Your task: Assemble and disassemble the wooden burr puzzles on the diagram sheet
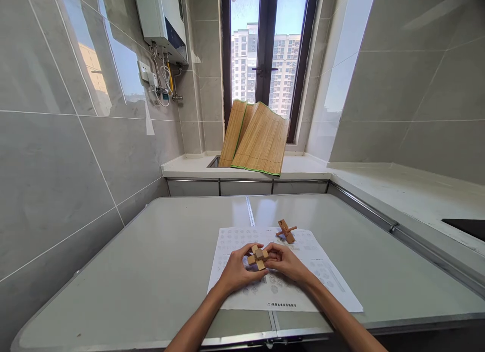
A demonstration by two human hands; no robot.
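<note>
Between my two hands is a light-wood interlocking burr puzzle [259, 256], made of several short blocks crossing one another. My left hand [243, 270] grips it from the left, thumb below and fingers above. From the right, my right hand [284, 261] closes its fingertips on the puzzle's side. Both hands are over a white printed sheet [314, 301] covered in small diagrams, with a line of large print at its near edge. Past my right hand, a darker brown wooden puzzle [286, 232] of crossed sticks rests on the sheet's far part.
The sheet lies on a pale folding table [151, 271] with a metal seam down its middle. Behind stands a white counter [303, 162] with a bamboo mat [261, 137] leaning at the window. A white water heater [162, 23] hangs on the left tiled wall.
</note>
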